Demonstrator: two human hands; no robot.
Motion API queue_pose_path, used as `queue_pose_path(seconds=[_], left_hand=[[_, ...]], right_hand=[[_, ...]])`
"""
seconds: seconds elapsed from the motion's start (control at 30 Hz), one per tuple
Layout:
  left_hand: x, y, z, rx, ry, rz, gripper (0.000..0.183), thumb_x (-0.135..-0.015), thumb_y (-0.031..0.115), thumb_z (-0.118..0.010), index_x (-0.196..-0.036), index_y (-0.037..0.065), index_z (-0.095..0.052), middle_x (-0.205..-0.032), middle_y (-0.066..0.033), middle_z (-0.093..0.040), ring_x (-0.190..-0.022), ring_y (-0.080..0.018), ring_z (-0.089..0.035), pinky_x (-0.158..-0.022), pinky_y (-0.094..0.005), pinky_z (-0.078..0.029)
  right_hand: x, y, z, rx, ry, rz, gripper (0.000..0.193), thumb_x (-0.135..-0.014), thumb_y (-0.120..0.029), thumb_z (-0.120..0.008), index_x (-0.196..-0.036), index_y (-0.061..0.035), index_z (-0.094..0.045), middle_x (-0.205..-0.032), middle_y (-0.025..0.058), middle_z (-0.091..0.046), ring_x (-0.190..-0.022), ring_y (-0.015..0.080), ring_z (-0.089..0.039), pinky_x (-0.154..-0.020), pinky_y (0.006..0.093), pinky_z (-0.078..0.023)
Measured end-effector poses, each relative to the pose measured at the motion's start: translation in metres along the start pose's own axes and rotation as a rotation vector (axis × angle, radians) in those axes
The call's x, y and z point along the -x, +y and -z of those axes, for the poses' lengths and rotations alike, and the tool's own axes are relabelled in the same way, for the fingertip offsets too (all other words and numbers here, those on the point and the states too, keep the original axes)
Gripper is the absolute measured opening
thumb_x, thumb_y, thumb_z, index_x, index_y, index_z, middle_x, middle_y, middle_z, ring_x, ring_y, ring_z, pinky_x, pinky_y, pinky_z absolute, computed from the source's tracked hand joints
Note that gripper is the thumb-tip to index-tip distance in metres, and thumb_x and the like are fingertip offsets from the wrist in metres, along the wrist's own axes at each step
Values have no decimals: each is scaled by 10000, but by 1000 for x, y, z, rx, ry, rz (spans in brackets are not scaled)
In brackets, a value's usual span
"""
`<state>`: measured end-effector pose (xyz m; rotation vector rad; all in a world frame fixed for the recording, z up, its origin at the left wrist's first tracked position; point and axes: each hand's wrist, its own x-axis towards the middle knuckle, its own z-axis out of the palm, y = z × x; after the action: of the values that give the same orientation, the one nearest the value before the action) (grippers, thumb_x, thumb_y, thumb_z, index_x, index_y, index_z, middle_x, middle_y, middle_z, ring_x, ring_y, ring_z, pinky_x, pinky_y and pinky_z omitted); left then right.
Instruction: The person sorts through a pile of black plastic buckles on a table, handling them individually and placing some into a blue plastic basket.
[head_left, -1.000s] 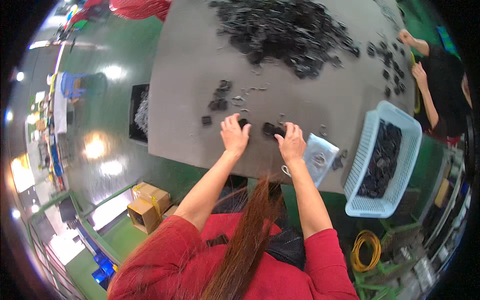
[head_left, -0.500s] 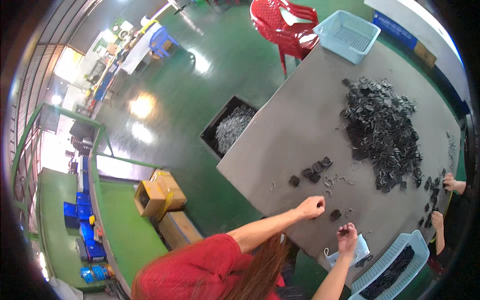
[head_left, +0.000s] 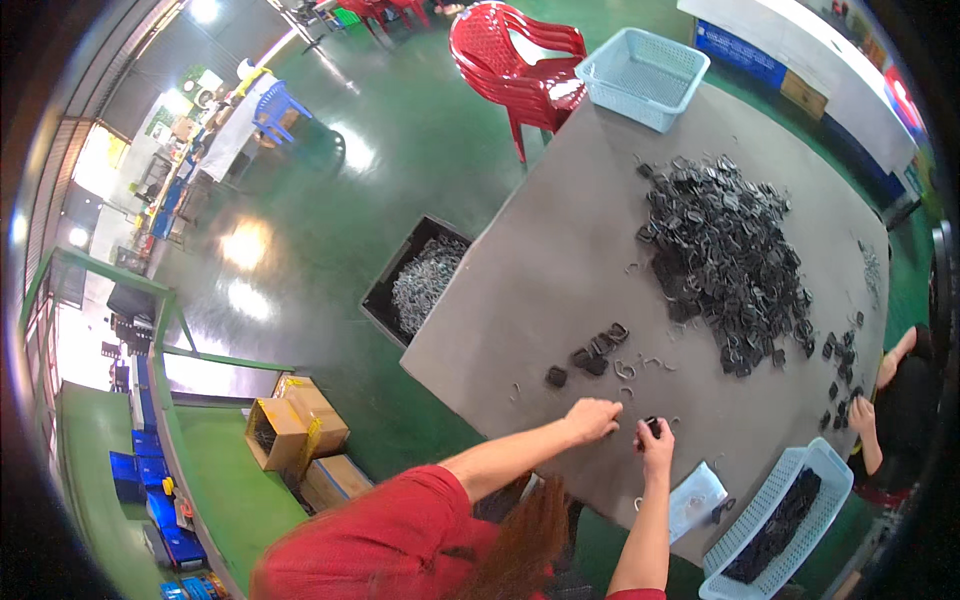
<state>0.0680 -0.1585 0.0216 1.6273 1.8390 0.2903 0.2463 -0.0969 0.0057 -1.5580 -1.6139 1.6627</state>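
My right hand (head_left: 655,445) is closed around a small black plastic piece (head_left: 652,426), held just above the table. My left hand (head_left: 595,420) is close beside it, fingers pinched together; whatever is in them, if anything, is hidden. Beyond my hands lie several black squarish pieces (head_left: 597,347) in a short row, with pale curved hooks (head_left: 626,370) scattered alongside. A large heap of similar black parts (head_left: 725,255) covers the middle of the grey table (head_left: 530,270). Near my right forearm rests a light blue packet or cloth-like item (head_left: 697,499).
A light blue basket (head_left: 838,468) with black parts stands at the near right; another basket (head_left: 655,115) sits at the far corner. Across the table, a co-worker's hands (head_left: 864,415) touch black pieces. A black bin (head_left: 385,310) of grey parts and red chairs (head_left: 490,50) flank the table.
My right hand has picked up the black piece from the table and closed on it, moving nearer my left. My left hand stays pinched. The whole view has shifted somewhat.
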Motion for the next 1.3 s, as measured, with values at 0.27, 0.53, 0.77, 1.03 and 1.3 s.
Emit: queue_pose_path(seconds=[0.27,0.53,0.77,1.03,1.3], left_hand=[[8,-37,85,1703,-217,149,87,-766,99,-624,-808,58,-561,-853,-85,-619,-843,-251,-630,-670,-363,-541],[27,-98,101,1563,167,522,197,-912,262,-515,-898,74,-573,-671,31,-451,-572,-47,-397,-483,-192,-352],[-10,-93,112,1522,14,511,159,-892,212,-529,-973,83,-575,-757,14,-533,-713,-88,-543,-697,-328,-539],[-12,-108,119,1312,22,563,219,-872,36,-478,-1090,54,-485,-1121,-92,-513,-1104,-228,-520,-776,-389,-543],[-20,-105,79,511,327,397,277,-827,215,-596,-1040,46,-541,-852,-86,-575,-801,-199,-575,-723,-355,-501]], right_hand=[[-31,-26,27,-897,-261,-240,253,-874,-264,-548,-1052,-86,-569,-878,32,-631,-728,154,-609,-492,242,-440],[-114,-87,-74,407,53,171,206,-866,-244,-551,-997,-89,-513,-897,112,-626,-865,262,-614,-666,360,-470],[-129,-127,-94,843,-16,328,276,-818,-263,-601,-1018,-99,-505,-966,123,-622,-914,313,-595,-757,420,-464],[-131,-129,-77,874,-110,22,210,-739,-249,-666,-865,-82,-645,-888,122,-657,-900,300,-615,-765,417,-478],[-116,-114,-100,1037,-64,70,393,-660,-407,-717,-865,-78,-656,-889,111,-662,-855,291,-628,-739,402,-484]])
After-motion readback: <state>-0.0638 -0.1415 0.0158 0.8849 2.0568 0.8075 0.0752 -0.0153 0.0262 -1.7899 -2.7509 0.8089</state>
